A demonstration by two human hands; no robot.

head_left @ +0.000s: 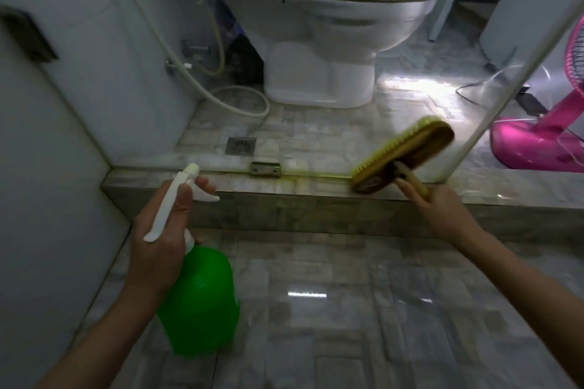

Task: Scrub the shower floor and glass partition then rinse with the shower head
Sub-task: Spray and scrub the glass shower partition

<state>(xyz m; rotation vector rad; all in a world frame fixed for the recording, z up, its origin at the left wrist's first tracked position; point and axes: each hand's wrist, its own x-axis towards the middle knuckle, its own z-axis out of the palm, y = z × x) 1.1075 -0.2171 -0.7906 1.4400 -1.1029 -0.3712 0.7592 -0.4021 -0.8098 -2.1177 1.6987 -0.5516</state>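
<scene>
Left hand (158, 249): fingers clamped round green spray bottle (202, 297) neck. Right hand (433, 208): fingers wrapped on scrub brush (407, 155) handle; brush head ahead, at glass partition (483, 136) base on curb (284, 196). Beyond: floor drain (240, 146), toilet (331, 41).

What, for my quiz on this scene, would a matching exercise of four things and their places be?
1 bottle
2 brush
3 drain
4 fan

A in the right hand
B in the left hand
C near the toilet
D at the far right edge

Pairs: 1-B, 2-A, 3-C, 4-D.
</scene>
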